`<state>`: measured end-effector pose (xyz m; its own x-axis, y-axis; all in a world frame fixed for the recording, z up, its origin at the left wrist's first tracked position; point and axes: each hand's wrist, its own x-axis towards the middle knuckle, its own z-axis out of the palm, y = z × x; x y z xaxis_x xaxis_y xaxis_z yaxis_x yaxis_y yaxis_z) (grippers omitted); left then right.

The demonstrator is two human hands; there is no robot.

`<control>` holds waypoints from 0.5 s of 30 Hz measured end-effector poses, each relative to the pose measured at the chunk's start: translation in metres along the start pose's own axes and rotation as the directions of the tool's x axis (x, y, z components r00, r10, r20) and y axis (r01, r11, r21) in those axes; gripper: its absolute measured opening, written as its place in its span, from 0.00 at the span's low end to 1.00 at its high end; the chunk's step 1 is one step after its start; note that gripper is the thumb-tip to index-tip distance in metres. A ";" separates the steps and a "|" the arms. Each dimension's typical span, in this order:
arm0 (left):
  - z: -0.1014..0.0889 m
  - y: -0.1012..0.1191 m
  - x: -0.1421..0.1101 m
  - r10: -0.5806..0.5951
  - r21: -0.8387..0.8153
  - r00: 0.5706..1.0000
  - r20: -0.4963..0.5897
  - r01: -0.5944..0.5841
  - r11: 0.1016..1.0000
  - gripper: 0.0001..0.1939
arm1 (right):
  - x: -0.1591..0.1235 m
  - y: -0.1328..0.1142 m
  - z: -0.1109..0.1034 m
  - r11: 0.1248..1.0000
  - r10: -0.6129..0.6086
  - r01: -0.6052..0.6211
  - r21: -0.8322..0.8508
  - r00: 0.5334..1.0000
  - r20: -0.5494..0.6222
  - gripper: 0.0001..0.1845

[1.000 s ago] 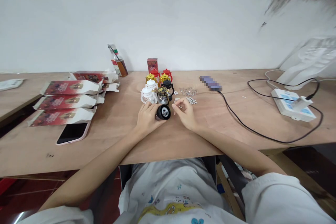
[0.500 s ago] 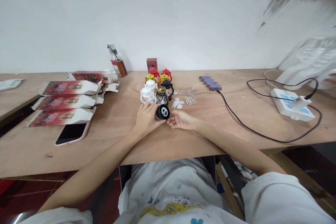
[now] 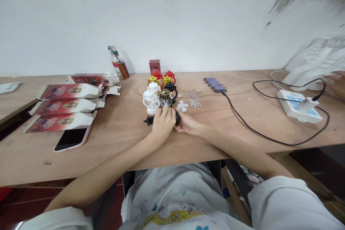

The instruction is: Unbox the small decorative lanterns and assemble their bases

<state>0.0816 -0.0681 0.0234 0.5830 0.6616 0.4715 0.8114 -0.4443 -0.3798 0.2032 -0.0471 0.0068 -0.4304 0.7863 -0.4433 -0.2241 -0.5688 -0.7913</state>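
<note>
My left hand [image 3: 164, 124] is wrapped round a small black lantern [image 3: 149, 120], which lies on its side with its pointed top to the left. The lantern's middle is hidden under the fingers. At its round base my right hand [image 3: 185, 123] has its fingers curled against the edge; their tips are partly hidden. Just beyond stand several small lanterns: white [image 3: 151, 101], dark with gold trim [image 3: 166, 98], black [image 3: 170, 90], gold [image 3: 152, 80] and red [image 3: 169, 76]. To their right lie white tags [image 3: 181, 106], round button-like pieces [image 3: 194, 103] and thin metal pieces [image 3: 192, 93].
Flat red-and-white boxes [image 3: 61, 106] overlap a phone [image 3: 72, 138] at left. A bottle [image 3: 120, 67] and a small red box [image 3: 154, 67] stand by the wall. A cable [image 3: 248, 126] runs from a purple device [image 3: 215, 85] toward a power strip [image 3: 298, 106]. Another person's hand [image 3: 336, 83] shows far right.
The lantern has turned from base facing me to lying sideways, base to the right. My left hand has shifted right and over it. The other person's hand has come further into view.
</note>
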 end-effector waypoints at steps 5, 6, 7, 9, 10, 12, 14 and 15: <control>-0.003 0.015 0.021 0.031 -0.039 0.996 0.088 -0.028 0.999 0.16 | 0.003 0.001 -0.002 0.988 -0.051 0.067 0.139 0.992 -0.114 0.19; -0.004 0.016 0.024 0.041 -0.044 0.994 0.098 -0.036 0.998 0.16 | 0.003 0.000 -0.003 0.986 -0.052 0.073 0.153 0.989 -0.137 0.19; -0.005 0.016 0.026 0.050 -0.044 0.993 0.103 -0.046 0.998 0.16 | 0.003 0.000 -0.003 0.985 -0.054 0.078 0.155 0.987 -0.150 0.19; -0.006 0.012 0.027 0.066 -0.038 0.994 0.087 -0.063 0.997 0.15 | 0.001 -0.001 -0.003 0.989 -0.067 0.086 0.123 0.986 -0.155 0.17; -0.007 0.009 0.026 0.074 -0.036 0.995 0.068 -0.072 0.997 0.14 | 0.001 -0.001 -0.002 0.991 -0.083 0.098 0.093 0.985 -0.150 0.17; -0.010 0.000 0.023 0.083 -0.027 0.996 0.022 -0.083 0.996 0.13 | 0.000 0.000 -0.001 0.991 -0.132 0.135 0.017 0.982 -0.133 0.15; -0.012 -0.010 0.018 0.088 -0.015 0.996 -0.020 -0.089 0.996 0.12 | 0.000 0.000 -0.002 0.983 -0.179 0.173 -0.058 0.977 -0.116 0.14; -0.013 -0.015 0.015 0.089 -0.017 0.995 -0.038 -0.090 0.996 0.12 | 0.001 0.000 -0.003 0.979 -0.192 0.183 -0.085 0.975 -0.112 0.14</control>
<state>0.0786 -0.0594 0.0464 0.6543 0.5962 0.4653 0.7562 -0.5120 -0.4073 0.2054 -0.0456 0.0051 -0.2787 0.9028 -0.3276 -0.2238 -0.3928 -0.8920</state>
